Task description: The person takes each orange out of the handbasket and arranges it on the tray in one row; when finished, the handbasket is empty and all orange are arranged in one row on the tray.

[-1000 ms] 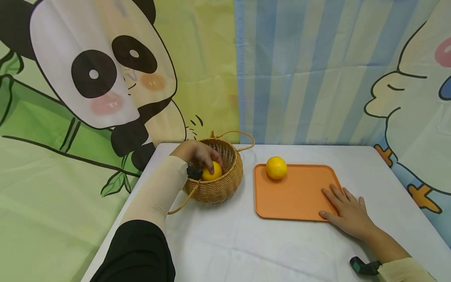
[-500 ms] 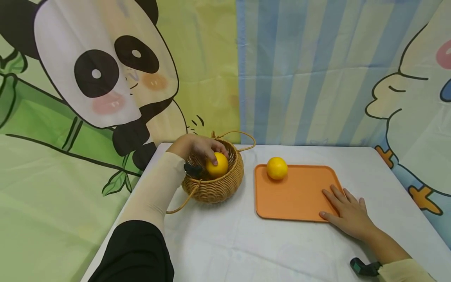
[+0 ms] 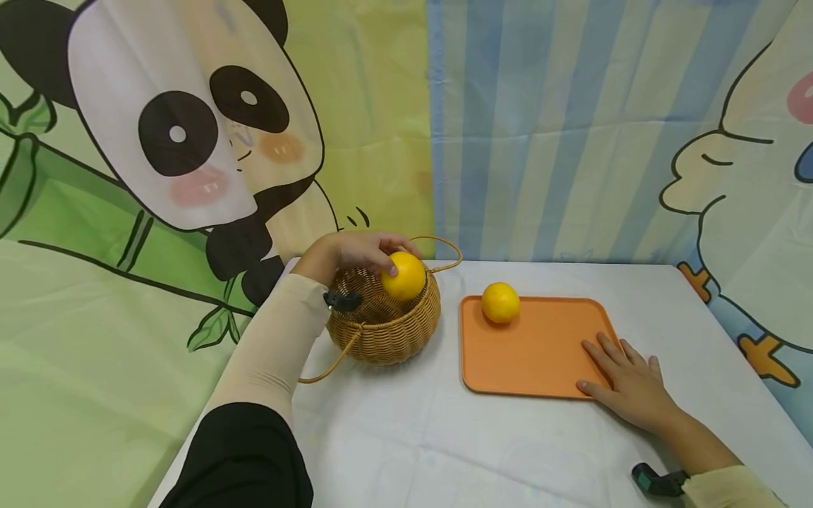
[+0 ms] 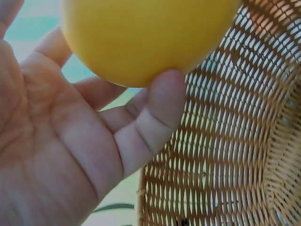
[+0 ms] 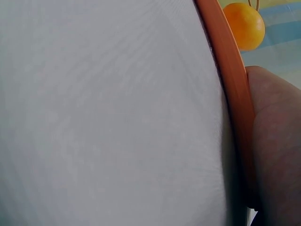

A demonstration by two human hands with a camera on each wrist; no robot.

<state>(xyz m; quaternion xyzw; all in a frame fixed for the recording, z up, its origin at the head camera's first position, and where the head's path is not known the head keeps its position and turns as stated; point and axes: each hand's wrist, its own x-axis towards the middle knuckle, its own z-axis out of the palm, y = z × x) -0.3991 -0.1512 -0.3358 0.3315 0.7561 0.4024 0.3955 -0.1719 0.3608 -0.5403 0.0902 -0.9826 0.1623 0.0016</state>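
My left hand (image 3: 371, 250) grips a round yellow-orange fruit (image 3: 404, 276), like an orange, over the upper right part of the wicker basket (image 3: 384, 342). In the left wrist view the thumb and fingers hold the fruit (image 4: 146, 37) from below, with the woven basket wall (image 4: 211, 141) beside them. A second such fruit (image 3: 500, 303) lies at the upper left of the orange tray (image 3: 527, 353). My right hand (image 3: 629, 384) rests with spread fingers on the tray's lower right corner. In the right wrist view the thumb lies along the tray's edge (image 5: 230, 75).
The basket's two thin handles flop outward, one handle (image 3: 447, 254) at the back right, the other (image 3: 330, 370) at the front left. A white cloth (image 3: 406, 437) covers the table. Printed curtains (image 3: 552, 127) hang right behind its back edge.
My left hand has lifted the orange up from inside the basket, moving it slightly rightward to the level of the rim. The right hand, tray and other fruit stay put.
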